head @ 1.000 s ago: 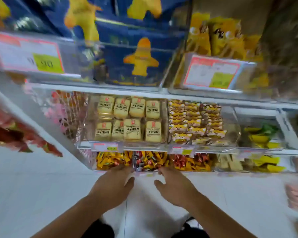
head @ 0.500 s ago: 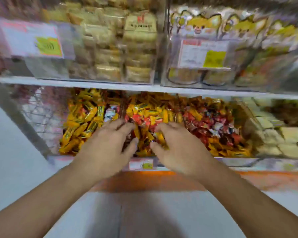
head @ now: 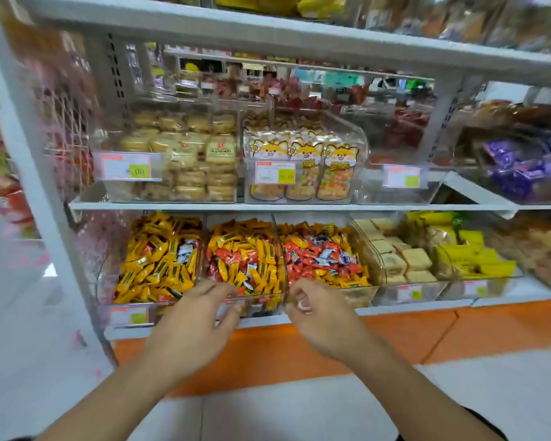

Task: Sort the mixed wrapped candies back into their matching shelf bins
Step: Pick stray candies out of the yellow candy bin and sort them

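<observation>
Three clear bins stand side by side on the bottom shelf. The left bin (head: 159, 265) holds mostly yellow wrapped candies with a few red and white ones. The middle bin (head: 245, 259) is a mix of yellow and red candies. Mostly red and white candies with some yellow fill the right bin (head: 323, 256). My left hand (head: 198, 316) hovers at the middle bin's front edge, fingers spread and relaxed, holding nothing. My right hand (head: 320, 310) is at the front between the middle and right bins with its fingers curled. A small red-and-white patch shows between them; candy or price label is unclear.
Price labels (head: 128, 315) hang on the bin fronts. Right of the candy bins are pale square cakes (head: 395, 256) and yellow packets (head: 468, 253). The shelf above (head: 204, 205) carries biscuit packs and cat-print bags (head: 303, 167). An orange plinth (head: 395, 332) runs under the shelf, white floor below.
The view pulled back and up from the bins. Both hands have drawn out of the middle bin's candies to its front edge, and the right hand's fingers have curled in.
</observation>
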`<action>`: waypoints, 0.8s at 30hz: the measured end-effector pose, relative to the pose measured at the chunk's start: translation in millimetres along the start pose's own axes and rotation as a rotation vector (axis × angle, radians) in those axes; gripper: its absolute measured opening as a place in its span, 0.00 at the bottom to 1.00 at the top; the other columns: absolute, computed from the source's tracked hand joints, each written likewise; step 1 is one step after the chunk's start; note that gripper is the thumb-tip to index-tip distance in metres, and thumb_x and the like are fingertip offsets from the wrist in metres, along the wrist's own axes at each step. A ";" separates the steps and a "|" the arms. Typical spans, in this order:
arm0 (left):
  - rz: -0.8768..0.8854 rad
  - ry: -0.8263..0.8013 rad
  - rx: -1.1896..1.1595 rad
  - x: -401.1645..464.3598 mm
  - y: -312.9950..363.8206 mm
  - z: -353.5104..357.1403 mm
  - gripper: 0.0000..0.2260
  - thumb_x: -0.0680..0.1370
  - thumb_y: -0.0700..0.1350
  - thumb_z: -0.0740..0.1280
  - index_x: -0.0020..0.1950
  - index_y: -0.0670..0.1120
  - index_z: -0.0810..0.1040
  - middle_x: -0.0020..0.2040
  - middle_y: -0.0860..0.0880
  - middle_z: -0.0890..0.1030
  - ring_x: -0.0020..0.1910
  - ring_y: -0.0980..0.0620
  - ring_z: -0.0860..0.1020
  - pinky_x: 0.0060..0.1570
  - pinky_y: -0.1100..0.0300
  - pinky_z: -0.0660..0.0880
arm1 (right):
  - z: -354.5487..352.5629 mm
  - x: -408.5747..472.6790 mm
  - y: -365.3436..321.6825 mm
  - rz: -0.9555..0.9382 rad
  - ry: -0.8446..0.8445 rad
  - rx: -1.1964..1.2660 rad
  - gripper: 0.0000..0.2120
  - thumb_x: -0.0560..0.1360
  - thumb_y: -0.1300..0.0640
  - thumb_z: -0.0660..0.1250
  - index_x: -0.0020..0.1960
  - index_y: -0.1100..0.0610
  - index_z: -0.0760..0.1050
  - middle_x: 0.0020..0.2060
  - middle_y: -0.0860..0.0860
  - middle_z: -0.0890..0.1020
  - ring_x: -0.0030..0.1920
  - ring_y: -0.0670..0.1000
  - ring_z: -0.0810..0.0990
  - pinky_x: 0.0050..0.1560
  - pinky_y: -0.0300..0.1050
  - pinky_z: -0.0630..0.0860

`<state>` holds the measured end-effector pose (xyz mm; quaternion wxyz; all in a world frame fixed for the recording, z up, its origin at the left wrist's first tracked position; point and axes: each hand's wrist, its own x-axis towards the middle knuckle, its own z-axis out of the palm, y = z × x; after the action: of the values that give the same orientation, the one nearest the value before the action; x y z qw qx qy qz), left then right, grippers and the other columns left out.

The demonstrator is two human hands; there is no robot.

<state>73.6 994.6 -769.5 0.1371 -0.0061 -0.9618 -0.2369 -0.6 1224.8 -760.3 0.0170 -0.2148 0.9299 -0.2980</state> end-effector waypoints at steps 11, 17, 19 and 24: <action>0.013 -0.042 -0.086 72.1 -26.7 46.5 0.15 0.83 0.58 0.61 0.69 0.59 0.75 0.63 0.64 0.74 0.60 0.61 0.75 0.59 0.62 0.72 | -2.1 124.0 86.8 0.166 0.102 -0.099 0.30 0.77 0.56 0.72 0.76 0.51 0.66 0.71 0.51 0.68 0.70 0.55 0.70 0.68 0.51 0.72; -0.003 -0.051 -0.126 97.9 -36.2 56.1 0.13 0.81 0.57 0.62 0.65 0.60 0.77 0.60 0.66 0.75 0.57 0.63 0.75 0.57 0.62 0.71 | 3.4 169.8 123.7 0.218 0.112 -0.235 0.29 0.73 0.58 0.75 0.73 0.50 0.73 0.66 0.54 0.74 0.65 0.59 0.75 0.62 0.55 0.78; -0.005 -0.047 -0.133 101.6 -40.5 53.1 0.13 0.81 0.58 0.62 0.64 0.61 0.77 0.58 0.67 0.75 0.56 0.64 0.75 0.54 0.63 0.70 | 5.0 171.6 126.2 0.181 0.150 -0.240 0.21 0.74 0.60 0.75 0.65 0.52 0.77 0.59 0.53 0.79 0.58 0.56 0.79 0.55 0.54 0.81; -0.015 -0.032 -0.147 102.3 -45.3 52.7 0.11 0.81 0.56 0.64 0.63 0.59 0.78 0.53 0.68 0.75 0.56 0.69 0.73 0.51 0.65 0.70 | 4.0 165.2 128.8 0.129 0.260 -0.259 0.08 0.77 0.62 0.70 0.54 0.52 0.82 0.44 0.49 0.85 0.41 0.50 0.83 0.44 0.52 0.85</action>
<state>-42.0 973.1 -807.6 0.1192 -0.0129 -0.9439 -0.3079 -199.9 1249.0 -820.0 -0.1120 -0.1148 0.9667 -0.1994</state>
